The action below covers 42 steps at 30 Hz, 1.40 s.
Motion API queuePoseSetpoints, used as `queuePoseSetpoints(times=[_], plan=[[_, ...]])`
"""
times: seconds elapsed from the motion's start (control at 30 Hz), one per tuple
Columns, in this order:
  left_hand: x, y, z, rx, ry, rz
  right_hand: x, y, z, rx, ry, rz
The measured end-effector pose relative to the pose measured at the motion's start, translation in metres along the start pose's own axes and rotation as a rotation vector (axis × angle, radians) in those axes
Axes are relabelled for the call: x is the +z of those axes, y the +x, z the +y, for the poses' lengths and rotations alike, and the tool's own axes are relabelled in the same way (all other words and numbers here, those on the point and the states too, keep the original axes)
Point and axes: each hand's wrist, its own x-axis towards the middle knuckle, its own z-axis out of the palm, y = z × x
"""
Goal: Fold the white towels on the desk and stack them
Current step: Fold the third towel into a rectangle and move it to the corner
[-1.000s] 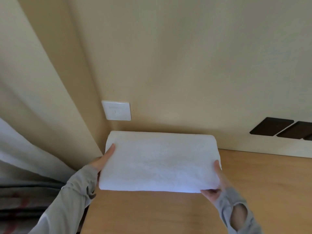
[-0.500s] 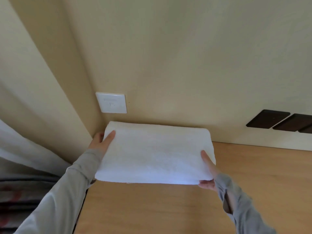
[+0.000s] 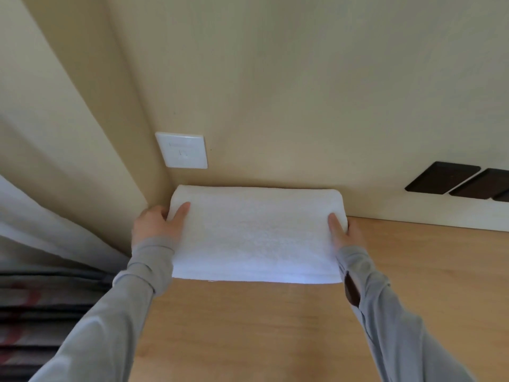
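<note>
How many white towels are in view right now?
1: a folded white towel in the desk's back left corner against the wall, held at its ends by the left hand and right hand. Others may lie beneath or outside the frame.

A home or hotel room: wooden desk (image 3: 275,326) against a cream wall, white wall plate (image 3: 181,150), curtain (image 3: 41,216).

Bare desk (image 3: 275,326) near side; wall (image 3: 275,106) and corner close behind towel (image 3: 256,232).

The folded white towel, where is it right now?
The folded white towel sits at the desk's far left corner against the wall, below the white wall plate.
</note>
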Motion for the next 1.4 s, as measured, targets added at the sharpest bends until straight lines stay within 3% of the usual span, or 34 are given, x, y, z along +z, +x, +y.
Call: queuePoseSetpoints(times=[0.13,0.3,0.57,0.63,0.73,0.83,1.23,1.3,1.37,1.4], plan=[[0.009,-0.005,0.000,0.027,-0.159,-0.040,0.004,0.002,0.003,-0.023,0.050,0.035],[0.018,-0.001,0.004,0.228,-0.236,0.122,0.007,-0.006,0.010,-0.093,0.110,0.115],[0.023,0.011,0.006,-0.014,-0.228,-0.037,0.010,0.001,0.001,-0.025,-0.005,0.104],[0.015,0.006,0.007,-0.063,-0.293,-0.055,0.007,-0.005,0.003,-0.045,0.032,0.185],[0.002,-0.015,-0.003,-0.048,-0.342,0.071,0.005,-0.022,0.019,-0.056,0.143,0.349],[-0.004,-0.045,-0.025,-0.057,-0.409,0.288,0.006,-0.036,0.037,-0.067,0.219,0.375],[0.015,-0.044,-0.018,-0.088,-0.367,0.225,-0.002,-0.031,0.030,-0.012,0.164,0.231],[0.012,-0.051,-0.008,0.086,-0.238,0.308,-0.004,-0.033,0.018,-0.007,0.139,0.307],[0.016,-0.067,0.016,0.416,-0.039,0.350,-0.001,-0.037,-0.005,-0.294,-0.093,0.449],[0.023,-0.076,0.034,0.574,0.048,0.293,0.007,-0.039,-0.018,-0.506,-0.243,0.427]])
